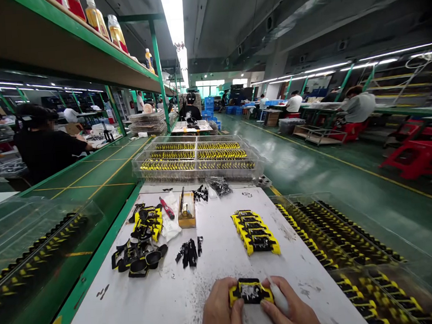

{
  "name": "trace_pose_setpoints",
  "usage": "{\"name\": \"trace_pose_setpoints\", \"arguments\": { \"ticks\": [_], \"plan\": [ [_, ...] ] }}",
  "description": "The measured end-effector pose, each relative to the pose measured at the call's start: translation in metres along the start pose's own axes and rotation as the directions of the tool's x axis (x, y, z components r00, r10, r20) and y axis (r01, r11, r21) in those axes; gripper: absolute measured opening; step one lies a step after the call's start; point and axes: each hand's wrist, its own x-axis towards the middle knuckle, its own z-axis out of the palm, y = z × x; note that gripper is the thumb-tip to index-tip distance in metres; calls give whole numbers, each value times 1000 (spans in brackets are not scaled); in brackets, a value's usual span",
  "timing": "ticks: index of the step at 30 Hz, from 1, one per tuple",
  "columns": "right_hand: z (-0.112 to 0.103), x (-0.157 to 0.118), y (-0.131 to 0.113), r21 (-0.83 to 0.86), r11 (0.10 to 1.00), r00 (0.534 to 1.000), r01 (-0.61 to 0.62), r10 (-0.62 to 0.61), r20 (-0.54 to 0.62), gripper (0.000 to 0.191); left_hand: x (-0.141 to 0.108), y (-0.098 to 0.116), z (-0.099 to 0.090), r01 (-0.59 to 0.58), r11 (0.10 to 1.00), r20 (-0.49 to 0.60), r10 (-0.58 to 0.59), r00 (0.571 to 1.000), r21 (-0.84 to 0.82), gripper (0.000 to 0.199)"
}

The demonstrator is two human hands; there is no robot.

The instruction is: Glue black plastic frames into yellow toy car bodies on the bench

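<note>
Above the front of the white tabletop (163, 304), my left hand (222, 309) grips the left end of a yellow and black plastic part (250, 293). My right hand (291, 310) pinches the part's right end. A small white bottle (279, 298) with a thin nozzle is also tucked between its thumb and fingers. The part's upper face has a shiny greyish patch in the middle. Beyond my hands, a row of similar yellow and black parts (256, 231) lies side by side. To the left are some black strips (189, 252) and a heap of black oval pieces (139, 258).
A small box with tools (186, 216), a red cutter (166, 208) and more yellow parts (148, 222) lie at the back left. Clear trays of parts stand behind the table (197, 158), at the right (339, 232) and left (40, 248). Several people sit at other benches.
</note>
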Motion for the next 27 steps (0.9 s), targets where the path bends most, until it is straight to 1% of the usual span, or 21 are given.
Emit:
{"name": "trace_pose_setpoints", "arguments": {
  "ticks": [3, 6, 8, 10, 13, 16, 19, 21, 23, 27],
  "plan": [
    [0, 0, 0, 13, 1000, 1000, -4, 4, -27, 28, 2, 9, -1, 17, 1000, 25, -17, 1000, 8, 24],
    [-5, 0, 1, 10, 1000, 999, -27, 27, -42, 29, 6, 18, 0, 46, 998, 82, -49, 995, 31, 25],
    [-12, 2, 4, -7, 999, 998, -44, 44, -47, 29, 11, 24, 5, 59, 998, 123, -64, 990, 37, 25],
    [-21, 5, 7, -25, 999, 997, -48, 46, -60, 28, 17, 28, 14, 56, 998, 139, -60, 988, 33, 25],
    [-35, 16, 13, -43, 999, 997, -31, 28, -69, 26, 27, 34, 29, 53, 999, 131, -53, 990, 0, 30],
    [-46, 32, 20, -61, 998, 998, -20, 16, -54, 24, 38, 38, 44, 99, 995, 117, -96, 988, -16, 35],
    [-51, 48, 25, -80, 997, 997, 5, -10, -70, 25, 49, 39, 56, 115, 993, 81, -116, 990, 18, 29],
    [-51, 56, 28, -74, 997, 996, 23, -29, -87, 26, 54, 37, 61, 104, 994, 52, -106, 993, 45, 28],
    [-49, 61, 31, -63, 998, 995, 14, -21, -99, 30, 58, 34, 63, 93, 994, 39, -95, 995, 57, 30],
    [-44, 68, 36, -66, 998, 991, -18, 9, -135, 41, 63, 29, 62, 91, 996, 54, -91, 994, 1, 36]
  ]
}}
